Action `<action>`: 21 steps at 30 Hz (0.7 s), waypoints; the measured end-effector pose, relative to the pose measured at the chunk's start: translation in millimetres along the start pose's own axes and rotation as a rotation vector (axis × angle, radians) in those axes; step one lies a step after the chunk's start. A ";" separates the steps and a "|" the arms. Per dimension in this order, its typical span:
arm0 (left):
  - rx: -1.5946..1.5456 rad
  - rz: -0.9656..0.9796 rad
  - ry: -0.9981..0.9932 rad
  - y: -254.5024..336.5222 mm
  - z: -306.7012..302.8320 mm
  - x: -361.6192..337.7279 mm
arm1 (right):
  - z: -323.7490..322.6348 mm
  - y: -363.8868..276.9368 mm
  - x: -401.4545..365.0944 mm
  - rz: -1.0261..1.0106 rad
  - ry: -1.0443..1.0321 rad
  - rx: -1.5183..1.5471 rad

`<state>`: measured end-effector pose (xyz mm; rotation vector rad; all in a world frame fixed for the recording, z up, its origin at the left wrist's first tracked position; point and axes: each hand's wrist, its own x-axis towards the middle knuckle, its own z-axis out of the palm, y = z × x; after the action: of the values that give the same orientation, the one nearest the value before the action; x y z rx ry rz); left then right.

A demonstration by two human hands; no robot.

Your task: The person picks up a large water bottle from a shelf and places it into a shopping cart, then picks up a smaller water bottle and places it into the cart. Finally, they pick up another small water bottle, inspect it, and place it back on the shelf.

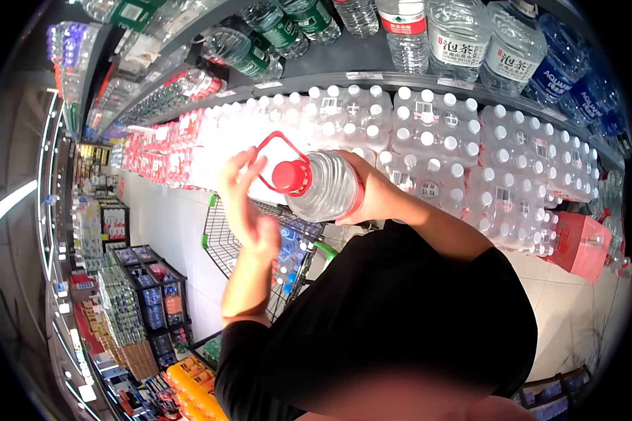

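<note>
Bottle (330,186) apart from shelf edge (316,80)

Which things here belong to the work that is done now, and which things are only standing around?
In the work:
Red-capped bottle, held in the right hand
Left hand, open beside it
Cart, probably, with bottles inside

Only around:
White-capped packs
Shelf bottles
Red box
Orange packs

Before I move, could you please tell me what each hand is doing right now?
Left hand: open, beside the red handle; whether it touches cannot be told.
Right hand: closed around the water bottle.
</note>
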<state>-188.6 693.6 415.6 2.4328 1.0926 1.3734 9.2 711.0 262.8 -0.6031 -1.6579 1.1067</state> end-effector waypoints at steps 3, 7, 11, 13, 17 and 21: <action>0.037 -0.045 -0.215 13.8 18.8 -2.3 | -0.2 3.7 -0.9 0.016 0.017 0.080; -0.256 -0.167 -0.129 -15.3 33.8 -5.8 | -2.7 6.2 6.3 0.109 -0.025 0.134; -0.414 -0.210 -0.024 -27.3 45.0 -15.4 | 0.8 8.5 4.9 0.083 0.013 0.061; -0.513 -0.340 -0.015 -24.5 52.6 -34.1 | 5.2 10.5 5.4 0.015 0.046 0.015; -0.651 -0.714 -0.050 -15.7 61.9 -78.6 | 8.1 4.2 -2.6 0.022 0.040 0.073; -0.550 -0.757 -0.093 -12.5 59.3 -88.4 | 11.2 13.2 -22.2 0.075 -0.004 0.136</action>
<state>-176.4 657.8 315.3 1.4528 1.2177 1.0863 5.4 694.9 240.1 -0.5794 -1.5600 1.2648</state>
